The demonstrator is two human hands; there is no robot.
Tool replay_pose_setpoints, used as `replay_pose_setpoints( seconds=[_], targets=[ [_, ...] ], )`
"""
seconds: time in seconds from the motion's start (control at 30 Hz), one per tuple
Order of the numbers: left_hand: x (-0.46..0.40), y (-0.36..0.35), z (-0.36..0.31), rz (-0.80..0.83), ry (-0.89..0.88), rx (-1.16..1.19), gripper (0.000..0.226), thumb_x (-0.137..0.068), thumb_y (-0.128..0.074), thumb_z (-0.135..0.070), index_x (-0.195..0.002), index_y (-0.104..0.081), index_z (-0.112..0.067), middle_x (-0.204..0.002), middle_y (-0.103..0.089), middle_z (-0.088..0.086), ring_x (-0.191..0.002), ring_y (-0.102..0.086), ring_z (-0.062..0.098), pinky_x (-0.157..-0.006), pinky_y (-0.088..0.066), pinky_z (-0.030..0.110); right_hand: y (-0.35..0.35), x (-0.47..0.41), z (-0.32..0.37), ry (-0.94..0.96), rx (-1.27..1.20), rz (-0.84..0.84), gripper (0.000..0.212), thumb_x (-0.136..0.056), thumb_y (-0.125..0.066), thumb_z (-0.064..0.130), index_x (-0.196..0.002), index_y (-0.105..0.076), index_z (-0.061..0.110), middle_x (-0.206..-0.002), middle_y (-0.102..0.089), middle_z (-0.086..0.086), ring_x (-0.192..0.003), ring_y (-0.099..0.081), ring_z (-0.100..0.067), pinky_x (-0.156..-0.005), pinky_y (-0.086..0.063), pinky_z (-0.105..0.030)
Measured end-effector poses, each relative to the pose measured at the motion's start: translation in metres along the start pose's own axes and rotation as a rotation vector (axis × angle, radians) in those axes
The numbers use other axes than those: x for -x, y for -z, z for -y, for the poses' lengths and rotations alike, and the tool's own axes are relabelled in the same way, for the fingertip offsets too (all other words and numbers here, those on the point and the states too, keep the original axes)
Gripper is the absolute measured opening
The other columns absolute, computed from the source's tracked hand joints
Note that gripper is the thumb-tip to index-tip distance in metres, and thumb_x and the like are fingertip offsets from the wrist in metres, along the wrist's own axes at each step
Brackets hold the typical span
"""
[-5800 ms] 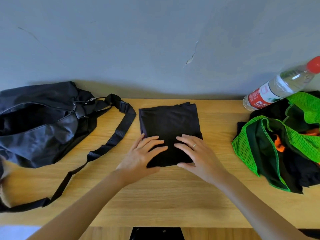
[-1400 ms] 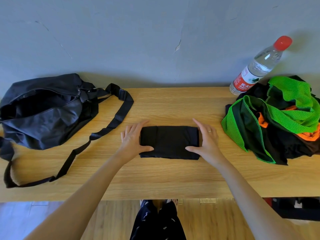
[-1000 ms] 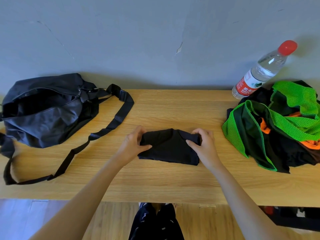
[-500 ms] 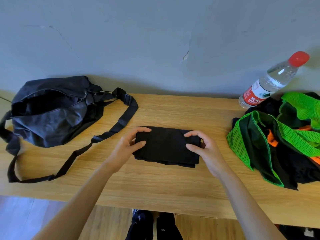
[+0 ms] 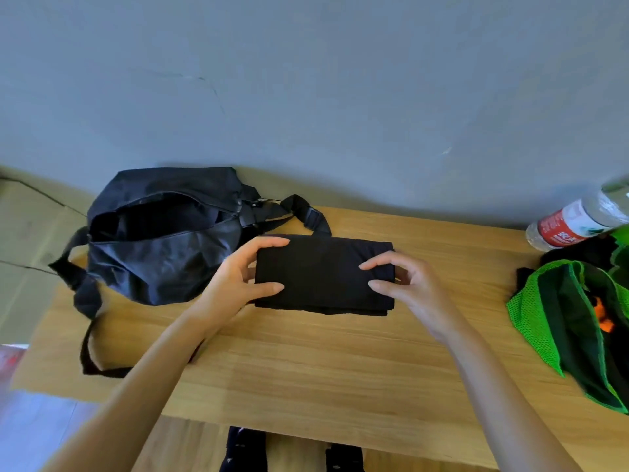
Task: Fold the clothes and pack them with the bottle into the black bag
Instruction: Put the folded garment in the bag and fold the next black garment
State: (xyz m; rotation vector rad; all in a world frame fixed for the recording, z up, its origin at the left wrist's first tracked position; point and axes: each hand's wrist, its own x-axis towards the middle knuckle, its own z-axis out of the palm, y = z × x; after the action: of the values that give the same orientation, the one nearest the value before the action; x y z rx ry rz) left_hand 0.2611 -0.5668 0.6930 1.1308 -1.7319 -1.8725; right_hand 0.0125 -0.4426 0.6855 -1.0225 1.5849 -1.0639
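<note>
Folded black garment [image 5: 323, 272], flat on the wooden table [image 5: 340, 362] 1.4 s ago, now lifted and carried left, close beside the black bag [image 5: 160, 240]. Held by 2 hands at its short ends: left hand [image 5: 235, 281] clamped on the left end, thumb on top, fingers curled round the far edge; right hand [image 5: 405, 284] pinching the right end likewise. Bag lying with zip mouth gaping, strap trailing off the table edge. Bottle [image 5: 575, 221] at far right, beside the green mesh clothes pile [image 5: 575, 321].
</note>
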Motion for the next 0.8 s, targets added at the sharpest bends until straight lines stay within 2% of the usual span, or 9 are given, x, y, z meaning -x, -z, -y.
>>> replay_pose_setpoints(
  seconds=[0.1,0.2,0.3,0.53,0.63,0.8],
  targets=[
    [0.007,0.048,-0.008,-0.022,-0.013,-0.003,0.056,-0.079,-0.065,0.008,-0.122,-0.053,-0.026,-0.119,-0.056,0.0,-0.101,-0.063,0.012,-0.074,-0.057,0.028,-0.036,-0.02,0.025,-0.007,-0.051,0.015,0.032,-0.079,-0.072,0.004,-0.104,-0.07,0.023,-0.111,-0.062,0.0,-0.103,-0.061,-0.012,-0.08,-0.052,-0.026],
    [0.012,0.098,-0.012,-0.029,-0.032,-0.009,0.056,-0.079,-0.064,0.009,-0.123,-0.052,-0.023,-0.118,-0.055,0.001,-0.101,-0.063,0.009,-0.074,-0.056,0.025,-0.08,-0.044,0.047,0.019,-0.001,0.005,0.04,-0.079,-0.071,0.001,-0.108,-0.067,0.028,-0.114,-0.056,-0.002,-0.109,-0.057,-0.014,-0.086,-0.052,-0.03],
    [0.015,0.147,-0.014,-0.057,-0.057,-0.024,0.056,-0.078,-0.065,0.01,-0.123,-0.052,-0.021,-0.121,-0.054,0.002,-0.103,-0.063,0.009,-0.075,-0.055,0.022,-0.123,-0.069,0.067,0.071,0.128,-0.011,0.043,-0.081,-0.069,0.004,-0.112,-0.064,0.034,-0.117,-0.052,0.008,-0.114,-0.05,-0.006,-0.096,-0.047,-0.036],
    [0.019,0.239,-0.008,-0.165,-0.061,-0.011,0.056,-0.079,-0.067,0.005,-0.119,-0.056,-0.032,-0.115,-0.059,0.004,-0.1,-0.065,0.018,-0.079,-0.057,0.033,-0.203,-0.121,0.099,0.144,0.215,0.037,0.045,-0.083,-0.068,0.008,-0.117,-0.056,0.033,-0.115,-0.042,0.021,-0.113,-0.044,0.008,-0.103,-0.042,-0.038],
    [0.015,0.267,0.002,-0.181,-0.042,0.005,0.057,-0.079,-0.068,0.004,-0.12,-0.056,-0.034,-0.12,-0.058,0.002,-0.103,-0.064,0.02,-0.08,-0.057,0.036,-0.226,-0.141,0.101,0.154,0.215,0.061,0.045,-0.082,-0.067,0.007,-0.119,-0.056,0.031,-0.117,-0.041,0.022,-0.117,-0.043,0.004,-0.105,-0.04,-0.04],
    [0.002,0.288,0.028,-0.204,0.007,-0.015,0.057,-0.08,-0.067,0.004,-0.124,-0.053,-0.03,-0.121,-0.057,0.001,-0.102,-0.063,0.02,-0.079,-0.058,0.034,-0.25,-0.166,0.091,0.126,0.287,0.068,0.046,-0.082,-0.067,0.003,-0.121,-0.055,0.024,-0.115,-0.042,0.016,-0.116,-0.043,0.0,-0.106,-0.034,-0.026]
  ],
)
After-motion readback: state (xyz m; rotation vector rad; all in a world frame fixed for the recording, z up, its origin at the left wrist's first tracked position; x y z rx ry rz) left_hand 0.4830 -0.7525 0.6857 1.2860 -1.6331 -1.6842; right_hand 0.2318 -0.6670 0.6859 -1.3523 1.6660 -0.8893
